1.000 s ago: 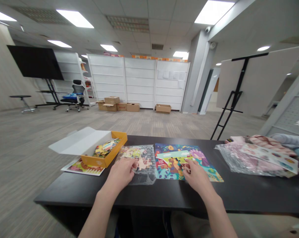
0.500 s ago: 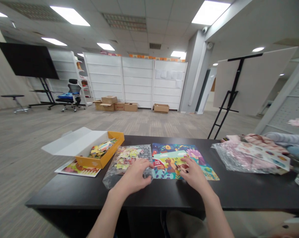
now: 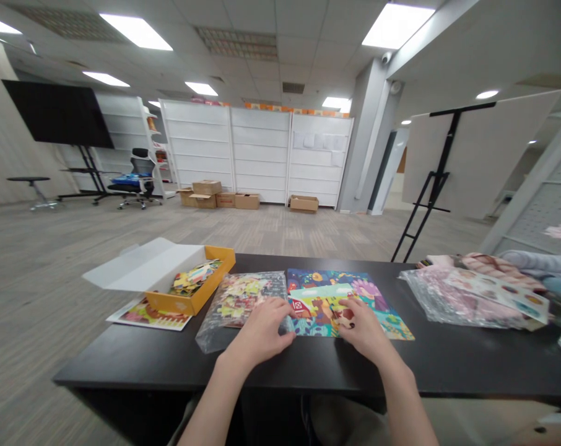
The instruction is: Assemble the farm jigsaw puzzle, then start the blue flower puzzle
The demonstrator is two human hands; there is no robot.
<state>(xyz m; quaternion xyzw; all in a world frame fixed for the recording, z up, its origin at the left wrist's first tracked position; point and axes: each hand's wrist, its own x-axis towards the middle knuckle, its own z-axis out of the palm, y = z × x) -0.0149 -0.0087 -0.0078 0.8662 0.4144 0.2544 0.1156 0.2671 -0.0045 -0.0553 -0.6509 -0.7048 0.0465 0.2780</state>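
Observation:
A partly joined jigsaw puzzle point(image 3: 324, 297) with a red barn and green fields lies on a larger colourful picture sheet point(image 3: 378, 288). My right hand point(image 3: 365, 327) is at the puzzle's lower right, its thumb and fingers curled round a reddish-brown puzzle piece point(image 3: 345, 318). My left hand point(image 3: 265, 329) rests by the sheet's left edge, thumb and fingers apart, holding nothing visible. Under and beside it lies a clear plastic bag point(image 3: 215, 331) with loose puzzle pieces point(image 3: 240, 294) on it.
At the left, an open yellow box point(image 3: 202, 296) holds more pieces and stands partly over a picture card point(image 3: 153, 319). Plastic-wrapped pink items point(image 3: 470, 297) lie at the right of the black table point(image 3: 141, 359). A black easel point(image 3: 431, 186) stands beyond.
The view has shifted slightly, moving the scene a little to the right. My left hand has edged rightward toward the puzzle's left side. My right hand stays at the lower right.

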